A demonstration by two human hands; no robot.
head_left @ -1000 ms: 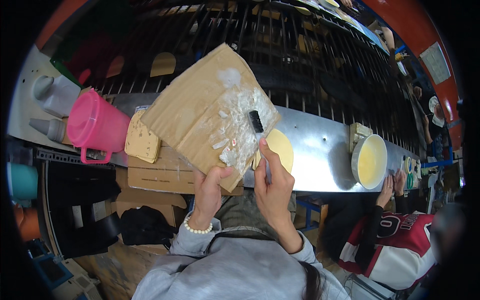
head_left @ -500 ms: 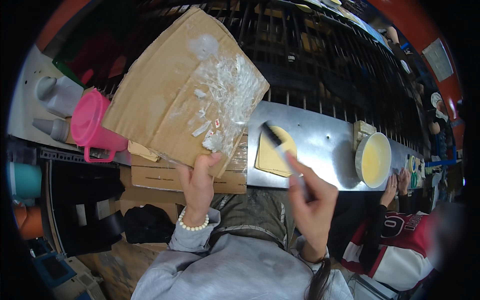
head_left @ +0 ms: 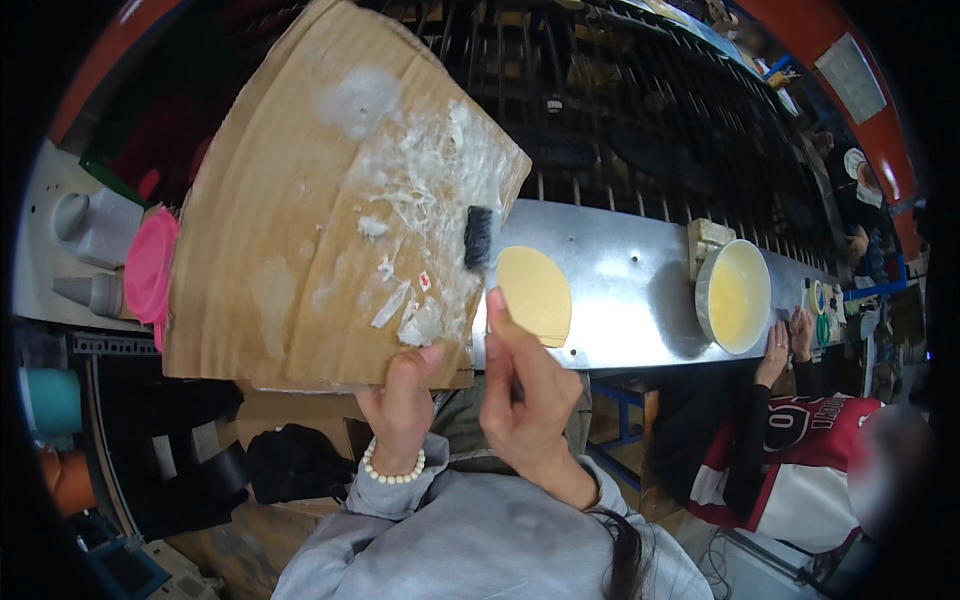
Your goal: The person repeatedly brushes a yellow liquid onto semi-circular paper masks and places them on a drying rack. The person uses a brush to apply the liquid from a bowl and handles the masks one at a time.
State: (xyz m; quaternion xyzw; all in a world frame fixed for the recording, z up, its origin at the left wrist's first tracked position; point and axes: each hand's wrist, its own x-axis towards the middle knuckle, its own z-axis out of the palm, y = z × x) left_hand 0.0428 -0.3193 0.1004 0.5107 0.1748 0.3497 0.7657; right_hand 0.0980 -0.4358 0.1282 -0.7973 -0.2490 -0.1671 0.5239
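My left hand (head_left: 400,400) is closed on the near edge of a large brown cardboard sheet (head_left: 260,230), thumb on top. White, dried-looking smears, loose flakes and a crumpled white lump lie on the sheet's right part. In my right hand (head_left: 535,405) is a brush, its black bristles (head_left: 480,238) over the smeared right side of the cardboard; they appear to touch it. Most of the brush's handle is hidden by my fingers. Just right of the bristles, a small stack of pale yellow rounded sheets (head_left: 537,295) lies on a metal table (head_left: 620,300).
A pale bowl (head_left: 706,305) with something yellow inside stands right on the table, beside a beige block (head_left: 705,235). Beyond it are a co-worker's hands (head_left: 785,345). Dark rods (head_left: 600,120) run behind the table. At left are a pink container (head_left: 150,265) and a white bottle (head_left: 110,225).
The cardboard has come nearer and shifted left and down. My right hand has moved left with the brush, from above the yellow sheets to the cardboard's right side.
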